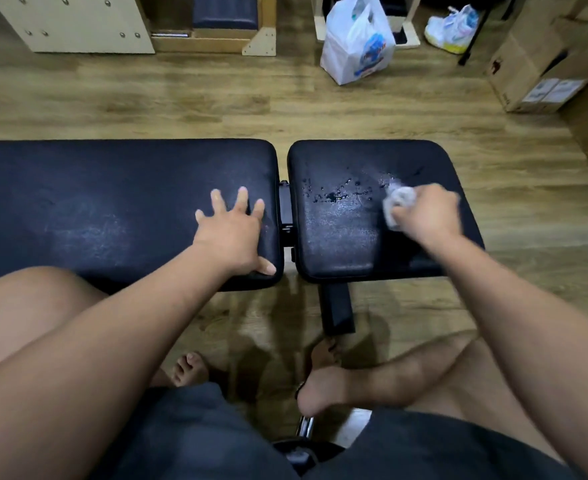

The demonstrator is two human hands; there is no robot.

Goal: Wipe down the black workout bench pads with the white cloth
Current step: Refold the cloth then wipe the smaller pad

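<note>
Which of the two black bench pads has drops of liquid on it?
The shorter pad on the right, where the right hand grips the white cloth. The longer pad, under the flat left hand, shows no drops.

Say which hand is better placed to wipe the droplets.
Right: the right hand grips the cloth on the short pad, beside the droplets; the left hand rests flat on the long pad.

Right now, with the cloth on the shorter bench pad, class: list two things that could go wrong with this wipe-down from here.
The droplets on the shorter pad lie between the white cloth in the right hand and the metal joint beside the long pad; a leftward stroke might push liquid into that joint.
The left hand presses flat on the long pad, so that patch may be missed.
</note>
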